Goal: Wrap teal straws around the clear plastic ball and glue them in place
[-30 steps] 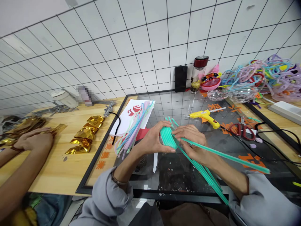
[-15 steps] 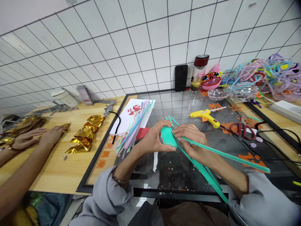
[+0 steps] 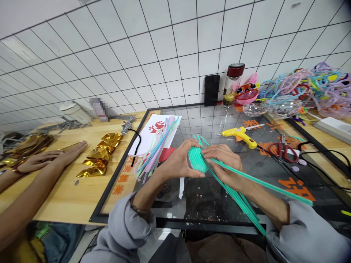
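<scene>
A rounded bundle of green pipe cleaners (image 3: 197, 160) sits above the glass panel, its strands laid side by side. My left hand (image 3: 179, 162) grips it from the left, thumb along the lower edge and fingers over the top. My right hand (image 3: 226, 162) pinches its right side, where the fingers partly hide the strands. Long loose green pipe cleaners (image 3: 240, 201) trail from there to the lower right, and one longer strand (image 3: 270, 183) passes over my right wrist. Short ends (image 3: 197, 138) poke out behind the bundle.
A yellow glue gun (image 3: 240, 136) and red-handled pliers (image 3: 283, 151) lie on the right. Pastel pipe cleaners (image 3: 157, 149) rest on white paper (image 3: 137, 142) to the left. Gold foil (image 3: 101, 155) lies near a co-worker's hands (image 3: 67, 155). A phone (image 3: 211, 90) and bottle (image 3: 232, 86) stand behind.
The green bundle has turned slightly in my hands, and both hands have barely moved. At left, the co-worker's hand has slid forward and flattened along the gold foil.
</scene>
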`<act>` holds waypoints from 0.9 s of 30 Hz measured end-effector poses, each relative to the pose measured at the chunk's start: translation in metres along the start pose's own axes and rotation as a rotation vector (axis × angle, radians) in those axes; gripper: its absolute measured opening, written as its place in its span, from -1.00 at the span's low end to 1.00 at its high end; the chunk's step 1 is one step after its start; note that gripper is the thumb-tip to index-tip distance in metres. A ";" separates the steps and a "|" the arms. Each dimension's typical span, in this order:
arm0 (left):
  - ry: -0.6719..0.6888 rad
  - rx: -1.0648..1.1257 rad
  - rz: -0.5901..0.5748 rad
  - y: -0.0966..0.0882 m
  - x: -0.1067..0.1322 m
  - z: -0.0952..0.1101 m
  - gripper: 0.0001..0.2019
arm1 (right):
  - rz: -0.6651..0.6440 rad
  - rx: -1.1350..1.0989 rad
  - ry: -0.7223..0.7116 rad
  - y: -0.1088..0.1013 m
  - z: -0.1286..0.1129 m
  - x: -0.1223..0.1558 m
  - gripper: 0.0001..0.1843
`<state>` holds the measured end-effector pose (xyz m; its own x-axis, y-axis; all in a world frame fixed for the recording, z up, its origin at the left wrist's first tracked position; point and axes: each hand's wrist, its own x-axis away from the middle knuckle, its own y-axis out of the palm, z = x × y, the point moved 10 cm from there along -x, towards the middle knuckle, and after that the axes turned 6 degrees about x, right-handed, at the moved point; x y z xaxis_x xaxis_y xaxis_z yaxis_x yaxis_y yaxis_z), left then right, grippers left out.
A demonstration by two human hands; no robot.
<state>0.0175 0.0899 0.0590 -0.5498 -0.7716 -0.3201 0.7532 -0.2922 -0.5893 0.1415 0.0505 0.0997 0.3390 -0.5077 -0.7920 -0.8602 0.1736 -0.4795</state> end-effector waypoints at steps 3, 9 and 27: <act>0.006 0.000 0.020 0.000 0.000 0.001 -0.27 | 0.008 0.011 -0.008 0.001 0.000 0.002 -0.82; -0.040 0.066 0.065 -0.004 -0.001 -0.003 -0.32 | -0.022 0.045 0.035 0.004 0.007 0.006 -0.65; -0.197 0.783 0.155 -0.012 0.003 -0.028 -0.21 | -0.298 -0.414 0.546 0.038 0.049 0.028 0.05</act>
<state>-0.0030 0.1065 0.0445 -0.4007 -0.8990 -0.1766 0.8890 -0.4281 0.1626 0.1364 0.0844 0.0409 0.4358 -0.8491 -0.2984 -0.8710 -0.3142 -0.3778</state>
